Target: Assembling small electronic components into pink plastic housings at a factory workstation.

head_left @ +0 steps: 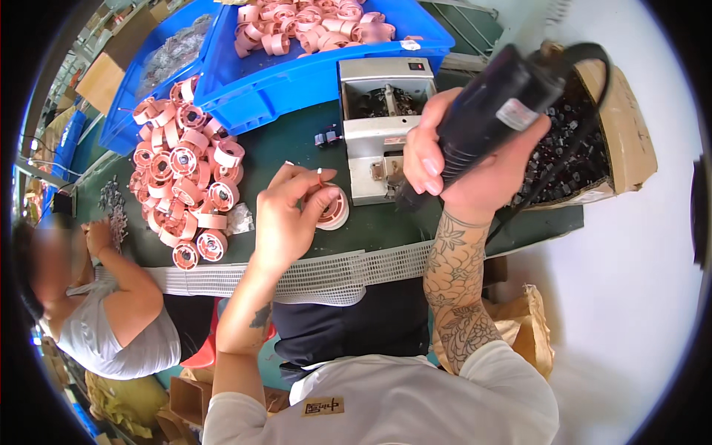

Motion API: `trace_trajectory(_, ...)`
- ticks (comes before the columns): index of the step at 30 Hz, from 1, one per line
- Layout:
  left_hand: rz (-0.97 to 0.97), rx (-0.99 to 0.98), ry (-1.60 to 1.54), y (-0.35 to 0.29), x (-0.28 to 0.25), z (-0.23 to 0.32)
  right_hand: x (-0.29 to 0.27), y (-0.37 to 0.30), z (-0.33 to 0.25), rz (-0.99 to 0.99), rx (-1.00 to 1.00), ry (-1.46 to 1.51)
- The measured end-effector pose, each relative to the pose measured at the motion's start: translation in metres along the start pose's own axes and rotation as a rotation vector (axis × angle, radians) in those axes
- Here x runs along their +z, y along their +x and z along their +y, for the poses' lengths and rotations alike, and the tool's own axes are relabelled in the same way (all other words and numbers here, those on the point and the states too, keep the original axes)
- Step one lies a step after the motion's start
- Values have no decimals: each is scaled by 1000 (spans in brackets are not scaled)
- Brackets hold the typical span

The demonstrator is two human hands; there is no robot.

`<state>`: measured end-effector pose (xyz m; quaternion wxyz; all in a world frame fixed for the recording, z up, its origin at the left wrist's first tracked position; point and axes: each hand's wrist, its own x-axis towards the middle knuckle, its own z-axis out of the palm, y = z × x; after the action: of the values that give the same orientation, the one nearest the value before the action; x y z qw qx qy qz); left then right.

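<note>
My right hand is wrapped round a black electric screwdriver, tilted with its lower end down and left toward the front of a light metal screw feeder. The bit's tip cannot be made out. Over the green bench, my left hand pinches a round pink plastic housing between thumb and fingers, which partly cover it. A heap of similar pink housings lies left of that hand. Small dark parts sit beside the feeder.
Behind stands a blue bin of pink pieces; another blue bin holds clear bags. At right is a cardboard box of small black parts. The screwdriver's cable loops beside it. White mesh edges the bench. A co-worker sits at left.
</note>
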<state>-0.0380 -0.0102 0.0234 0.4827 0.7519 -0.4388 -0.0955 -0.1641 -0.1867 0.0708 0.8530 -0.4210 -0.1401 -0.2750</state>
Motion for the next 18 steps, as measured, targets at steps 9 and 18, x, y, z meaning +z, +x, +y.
trace_trajectory(9,205,98,72,-4,15,-24,2,0,9,58,-193,-333)
trace_trajectory(18,218,179,244,-7,11,-15,-1,-4,12,139,-119,-449)
